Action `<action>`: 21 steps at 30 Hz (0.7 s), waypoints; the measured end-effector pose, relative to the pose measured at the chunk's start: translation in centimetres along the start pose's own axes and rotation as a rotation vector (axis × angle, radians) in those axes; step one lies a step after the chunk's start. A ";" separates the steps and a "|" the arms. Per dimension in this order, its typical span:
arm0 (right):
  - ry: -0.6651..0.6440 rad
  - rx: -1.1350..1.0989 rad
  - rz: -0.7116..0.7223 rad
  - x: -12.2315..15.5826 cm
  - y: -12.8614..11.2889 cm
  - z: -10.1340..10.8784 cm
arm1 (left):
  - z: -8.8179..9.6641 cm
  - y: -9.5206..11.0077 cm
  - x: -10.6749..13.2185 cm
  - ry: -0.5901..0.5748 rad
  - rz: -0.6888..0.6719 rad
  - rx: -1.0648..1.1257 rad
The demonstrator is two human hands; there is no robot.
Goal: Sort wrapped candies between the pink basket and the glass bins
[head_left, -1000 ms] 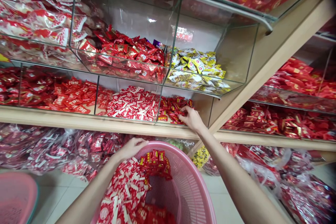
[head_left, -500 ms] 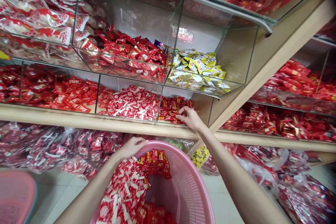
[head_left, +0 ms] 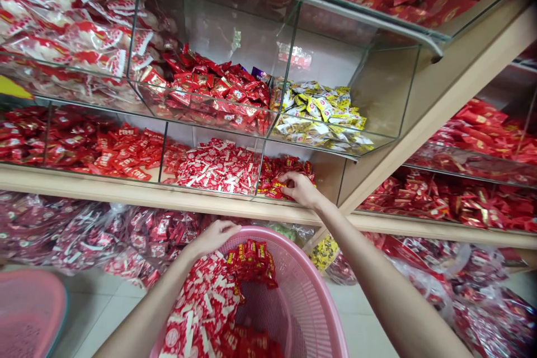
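Note:
My left hand is closed over the back rim of a pink plastic basket. Inside the basket lie red-and-white wrapped candies, a cluster of red candies with yellow print and plain red packets. My right hand reaches into a low clear-fronted bin, fingers curled down onto red-and-yellow wrapped candies. Its fingertips touch the pile; whether they pinch any candy is hidden.
Clear dividers separate the neighbouring bins. Above my right hand juts a bin of yellow-and-white candies. A slanted wooden post stands to the right. Bagged candies lie under the shelf, and another pink basin sits lower left.
The view has shifted slightly, so shelves and basket appear a little further right. My right hand's fingers have curled further into the candies. My left hand stays on the rim.

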State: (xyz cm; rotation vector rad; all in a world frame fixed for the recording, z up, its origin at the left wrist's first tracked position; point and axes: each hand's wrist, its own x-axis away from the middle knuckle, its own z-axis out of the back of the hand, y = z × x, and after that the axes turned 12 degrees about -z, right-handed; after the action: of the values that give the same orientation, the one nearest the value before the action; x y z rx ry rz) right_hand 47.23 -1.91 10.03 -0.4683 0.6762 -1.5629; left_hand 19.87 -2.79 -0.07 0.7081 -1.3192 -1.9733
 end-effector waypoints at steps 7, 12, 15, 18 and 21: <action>-0.003 0.320 -0.066 -0.2 -0.5 0.1 | 0.2 -0.1 0.0 -0.010 -0.004 -0.020; -0.017 0.417 -0.038 -0.2 -1.0 0.4 | 0.2 0.0 0.0 -0.007 -0.009 -0.040; -0.016 0.397 -0.022 -0.2 -1.0 0.2 | 0.2 0.3 0.0 -0.017 -0.010 -0.033; 0.020 0.364 -0.010 0.1 -1.0 0.2 | 0.2 0.3 0.0 -0.020 -0.018 -0.032; 0.081 0.314 -0.004 0.9 -1.5 0.9 | 0.2 0.2 0.0 -0.016 -0.025 -0.028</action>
State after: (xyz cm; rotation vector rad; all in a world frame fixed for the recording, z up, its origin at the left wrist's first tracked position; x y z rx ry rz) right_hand 46.62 -2.86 11.67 -0.1729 0.4788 -1.6629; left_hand 19.81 -2.72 0.14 0.7000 -1.2959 -2.0179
